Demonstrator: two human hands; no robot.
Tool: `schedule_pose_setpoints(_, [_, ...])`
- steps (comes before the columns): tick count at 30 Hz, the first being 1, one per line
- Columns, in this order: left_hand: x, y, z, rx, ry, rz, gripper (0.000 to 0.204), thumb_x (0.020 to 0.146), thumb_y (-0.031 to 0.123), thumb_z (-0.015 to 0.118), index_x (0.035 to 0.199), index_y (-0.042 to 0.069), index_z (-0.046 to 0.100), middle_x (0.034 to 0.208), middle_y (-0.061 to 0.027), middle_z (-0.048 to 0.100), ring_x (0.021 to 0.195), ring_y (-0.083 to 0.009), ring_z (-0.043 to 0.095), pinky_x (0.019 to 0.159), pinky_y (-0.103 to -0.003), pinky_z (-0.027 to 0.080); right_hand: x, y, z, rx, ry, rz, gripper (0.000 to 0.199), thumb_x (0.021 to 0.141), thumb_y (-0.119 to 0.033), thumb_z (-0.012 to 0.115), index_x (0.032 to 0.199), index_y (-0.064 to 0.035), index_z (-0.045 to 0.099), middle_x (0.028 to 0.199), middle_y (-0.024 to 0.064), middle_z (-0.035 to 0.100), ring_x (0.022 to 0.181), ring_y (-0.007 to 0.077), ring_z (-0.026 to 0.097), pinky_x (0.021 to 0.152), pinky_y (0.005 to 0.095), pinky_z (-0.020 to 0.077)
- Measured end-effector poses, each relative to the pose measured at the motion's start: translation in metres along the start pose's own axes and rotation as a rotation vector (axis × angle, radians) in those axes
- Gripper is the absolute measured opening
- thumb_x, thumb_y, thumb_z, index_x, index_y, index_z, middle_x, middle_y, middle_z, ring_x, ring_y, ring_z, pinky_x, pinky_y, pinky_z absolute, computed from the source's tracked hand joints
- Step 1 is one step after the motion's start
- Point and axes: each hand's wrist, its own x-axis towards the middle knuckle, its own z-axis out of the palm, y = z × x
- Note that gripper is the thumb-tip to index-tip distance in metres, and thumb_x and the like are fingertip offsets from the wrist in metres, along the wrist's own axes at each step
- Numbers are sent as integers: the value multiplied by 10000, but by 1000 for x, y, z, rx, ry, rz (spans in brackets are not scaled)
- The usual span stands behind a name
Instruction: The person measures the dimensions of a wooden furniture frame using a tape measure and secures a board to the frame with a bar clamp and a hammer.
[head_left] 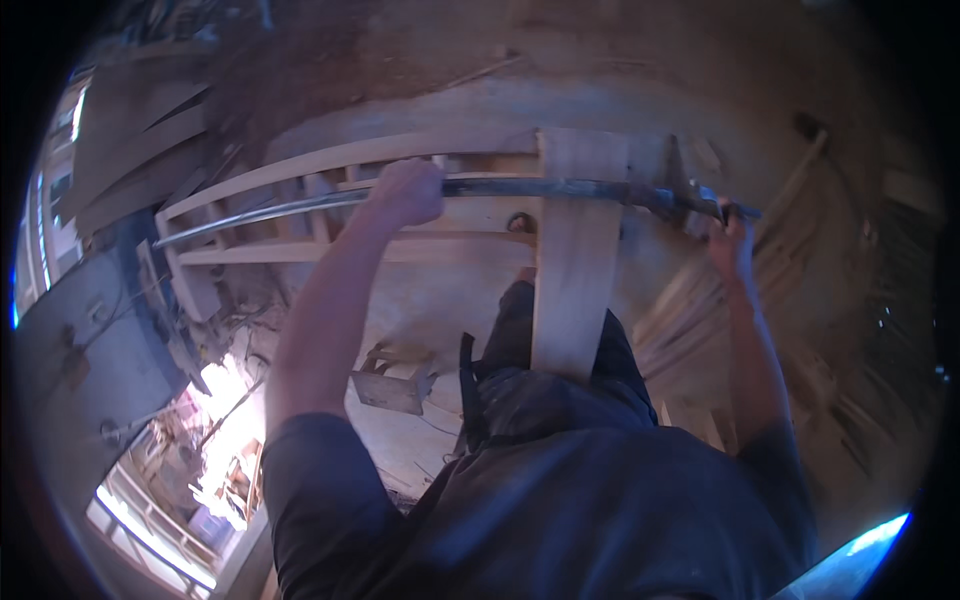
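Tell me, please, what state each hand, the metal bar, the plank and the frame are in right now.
left hand: fist closed around the long metal bar.
right hand: gripping the bar's far end.
long metal bar: held level across the wooden frame.
upright plank: leaning against the frame, under the bar.

A long dark metal bar clamp [520, 188] runs left to right across a pale wooden frame [300, 165], blocking any straight reach over the frame's top. The left hand [405, 192] wraps the bar near its middle; the right hand [733, 240] sits at the clamp head on the right end. 1 upright plank [575, 270] stands between the 2 hands, crossing under the bar. Open gaps show between the frame's rails left of the plank. Below, sawdust-covered floor [430, 300] lies open, except for a small wooden block [392, 388]. Stacked strips [690, 310] crowd the right side.
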Motion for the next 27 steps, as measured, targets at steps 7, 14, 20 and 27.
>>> schedule_pose_setpoints(7, [11,-13,40,-24,345,53,164,742,124,580,824,80,715,767,-195,675,792,-385,656,727,-500,510,6,-18,11,13,100,-87,135,875,-97,658,984,-37,606,865,153,603,834,370,605,724,409,477])
schedule_pose_setpoints(14, [13,-18,24,-94,208,88,179,715,82,563,806,62,716,792,-229,672,797,-409,649,744,-508,509,2,-34,-10,211,-99,232,172,910,-140,641,1034,-21,637,866,109,631,766,231,600,711,330,472])
schedule_pose_setpoints(20, [6,-19,29,-123,236,120,191,689,64,564,803,36,716,803,-249,667,806,-417,647,755,-506,508,-8,-23,-5,202,-69,76,145,932,-136,623,1028,-27,627,846,97,623,724,219,583,696,330,472])
schedule_pose_setpoints(27, [2,-12,45,-48,290,30,163,684,82,590,800,44,698,742,-232,653,773,-396,650,712,-491,510,-8,-37,3,196,34,-14,174,948,-201,619,981,-31,621,807,78,608,734,203,584,689,321,468])
